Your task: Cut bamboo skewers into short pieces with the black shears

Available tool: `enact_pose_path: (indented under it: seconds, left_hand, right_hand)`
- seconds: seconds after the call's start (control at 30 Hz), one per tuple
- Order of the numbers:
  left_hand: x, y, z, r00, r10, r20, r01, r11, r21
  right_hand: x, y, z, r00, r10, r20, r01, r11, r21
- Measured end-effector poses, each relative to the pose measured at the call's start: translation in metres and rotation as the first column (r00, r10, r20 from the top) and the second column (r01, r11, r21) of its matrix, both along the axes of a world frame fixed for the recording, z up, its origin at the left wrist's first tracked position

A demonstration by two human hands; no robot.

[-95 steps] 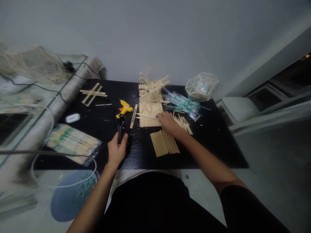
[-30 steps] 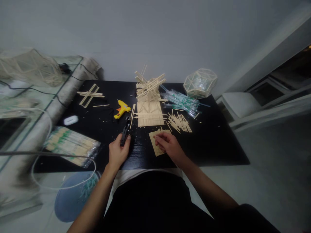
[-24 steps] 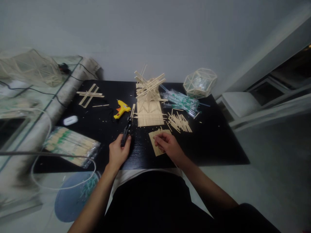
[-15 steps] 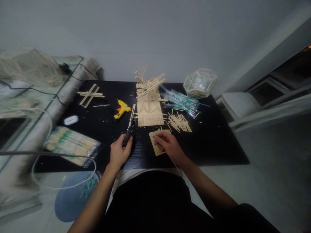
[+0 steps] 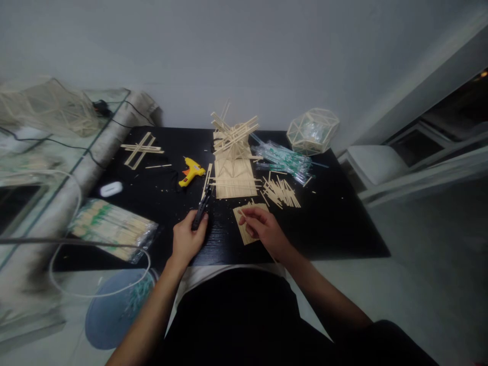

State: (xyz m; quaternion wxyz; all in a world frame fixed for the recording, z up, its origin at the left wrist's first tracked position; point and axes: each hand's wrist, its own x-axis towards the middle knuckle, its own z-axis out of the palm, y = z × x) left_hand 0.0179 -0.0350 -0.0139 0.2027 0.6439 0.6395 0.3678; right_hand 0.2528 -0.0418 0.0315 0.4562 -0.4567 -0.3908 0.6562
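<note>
Wrapped in the fingers of my left hand (image 5: 187,239) is a narrow black hand tool (image 5: 202,209), perhaps cutting pliers; its tip points away from me, and blur hides its jaws. My right hand (image 5: 263,229) is closed in a pinch on a thin wooden stick (image 5: 243,214), whose far part passes under the wrist. Below those fingers lies a small mat of sticks side by side (image 5: 246,236), partly covered by the hand. Farther back stands a wooden stick model (image 5: 234,175) with crossed sticks on top. A loose pile of short sticks (image 5: 282,192) lies to its right.
On the black table (image 5: 335,218) are a yellow glue gun (image 5: 191,171), crossed sticks (image 5: 142,149), a white case (image 5: 111,189), a bag of sticks (image 5: 112,229), plastic wrappers (image 5: 284,158) and a polyhedral stick frame (image 5: 313,131). A blue bin (image 5: 107,317) stands below, with a white cable (image 5: 95,295) above it.
My right fingertips have shifted slightly to the left, and the stick's tip shows a little more. The left hand and the black tool have hardly moved.
</note>
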Motion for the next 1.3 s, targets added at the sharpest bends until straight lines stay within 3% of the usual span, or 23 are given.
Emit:
enact_pose_path:
  seconds: [0.13,0.4,0.8,1.3]
  left_hand:
    - [0.001,0.0,0.007,0.999,-0.013,0.031,0.014,0.998,-0.058]
    - [0.001,-0.004,0.036,0.961,-0.268,-0.062,0.251,0.948,-0.195]
    - [0.014,-0.017,0.039,0.891,-0.399,-0.219,0.374,0.916,-0.145]
    - [0.019,-0.02,0.048,0.892,-0.44,-0.102,0.406,0.881,-0.243]
  right_hand:
    - [0.0,0.0,0.0,1.0,0.013,0.001,-0.013,1.0,0.022]
    - [0.0,0.002,0.0,1.0,-0.014,0.002,0.014,0.999,0.04]
    - [0.001,0.0,0.007,0.991,0.046,0.128,-0.056,0.995,0.078]
    - [0.005,0.0,0.006,0.981,0.074,0.177,-0.096,0.988,0.12]
